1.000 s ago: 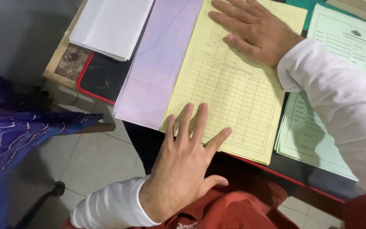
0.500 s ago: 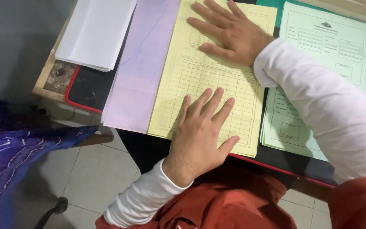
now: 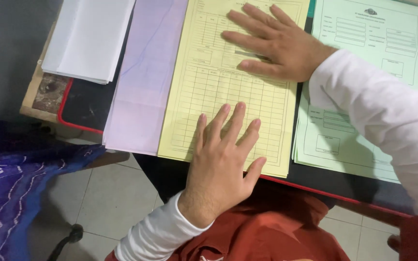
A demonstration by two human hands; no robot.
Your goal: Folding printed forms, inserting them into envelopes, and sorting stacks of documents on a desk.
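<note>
My left hand [image 3: 221,166] lies flat, fingers spread, gripping nothing, on the near edge of the yellow forms stack [image 3: 209,96]. Just below it: rust-red cloth [image 3: 276,232], tiled floor [image 3: 112,193], blue patterned fabric [image 3: 6,193] at far left. Beyond, my right hand [image 3: 279,43] presses open-palmed on the stack's top. Lilac sheets [image 3: 146,82] and white papers [image 3: 88,38] left of grip, green forms [image 3: 359,96] right, all on a dark, red-edged desk [image 3: 81,104].

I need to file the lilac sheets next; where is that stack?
The lilac stack lies left of the yellow forms under both hands, with the white paper pile at its left.
</note>
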